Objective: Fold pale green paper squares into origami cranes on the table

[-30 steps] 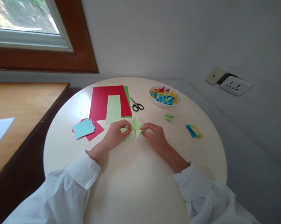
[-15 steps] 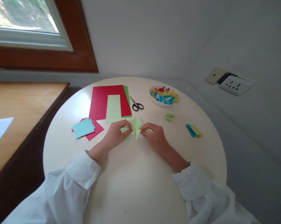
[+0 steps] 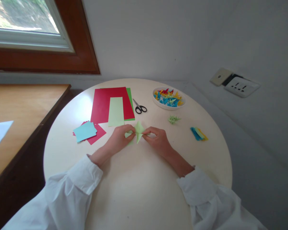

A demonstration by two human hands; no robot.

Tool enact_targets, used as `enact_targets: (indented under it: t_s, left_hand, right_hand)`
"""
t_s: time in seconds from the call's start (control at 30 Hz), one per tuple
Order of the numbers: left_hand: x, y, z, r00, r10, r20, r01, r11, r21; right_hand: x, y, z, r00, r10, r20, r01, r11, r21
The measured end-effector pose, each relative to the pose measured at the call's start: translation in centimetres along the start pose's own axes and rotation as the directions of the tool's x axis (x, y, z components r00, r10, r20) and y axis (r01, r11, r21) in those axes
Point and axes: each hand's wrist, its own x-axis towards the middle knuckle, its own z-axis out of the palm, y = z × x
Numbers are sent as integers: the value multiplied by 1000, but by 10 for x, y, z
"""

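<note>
A small piece of pale green folded paper (image 3: pixel 139 128) is stretched between my hands, with points standing up and down at its middle. My left hand (image 3: pixel 120 137) pinches its left side between thumb and forefinger. On the opposite side, my right hand (image 3: pixel 157 140) grips it the same way. Pale green paper (image 3: pixel 129 141) shows partly behind my left fingertips, lying on the table. Just beyond my left hand lies a pale green paper strip (image 3: pixel 116 111), resting on a large red sheet (image 3: pixel 101 103).
Black-handled scissors (image 3: pixel 140 108) lie beside the sheets. A white dish (image 3: pixel 166 107) holds several colourful folded paper pieces. Right of centre are a green paper cluster (image 3: pixel 173 119) and small coloured strips (image 3: pixel 198 134). Blue cards (image 3: pixel 85 131) lie over red ones at left on the round table (image 3: pixel 134 191).
The fingertips have drawn slightly closer together, and the middle of the folded paper looks narrower. Both hands keep their pinch on it.
</note>
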Motion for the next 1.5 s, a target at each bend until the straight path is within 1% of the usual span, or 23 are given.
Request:
enact_targets:
  t_s: [0.23,0.37,0.5,0.67,0.93,1.0,1.1,1.2,1.3,1.37,1.5]
  left_hand:
    - [-1,-5,2,998,41,37,-43,998,54]
    - [-1,-5,2,998,40,56,-43,998,51]
    - [-1,-6,2,996,49,75,-52,998,36]
    - [-2,-7,3,991,81,107,-86,995,41]
    - [-2,-4,3,988,96,123,-101,994,40]
    - [-3,-3,3,989,79,126,-83,996,27]
    - [-4,-1,3,996,5,94,-2,1000,-25]
    - [-4,-1,4,995,-86,50,92,987,-133]
    - [-2,-3,6,991,-125,40,131,965,-227]
    - [0,-4,7,992,-117,52,125,967,-221]
    - [1,-3,6,993,-106,57,114,982,-150]
  right_hand:
    - [-2,2,1,998,-27,48,29,998,-55]
    - [-3,5,2,995,-71,65,76,994,-78]
    - [-3,6,3,994,-93,56,98,991,-93]
    - [-4,5,5,996,-74,59,79,991,-103]
    - [-4,2,7,997,-40,67,42,999,-32]
    - [-3,0,7,997,-38,63,39,999,-22]
    - [-3,-3,7,998,-18,54,18,1000,-9]
    - [-3,-5,6,999,8,37,-8,1000,-10]
    - [-2,-5,6,1000,26,1,-26,1000,-11]
    - [-2,-4,7,999,30,-15,-30,999,10]
    - [-2,-4,9,999,48,-7,-47,993,105]
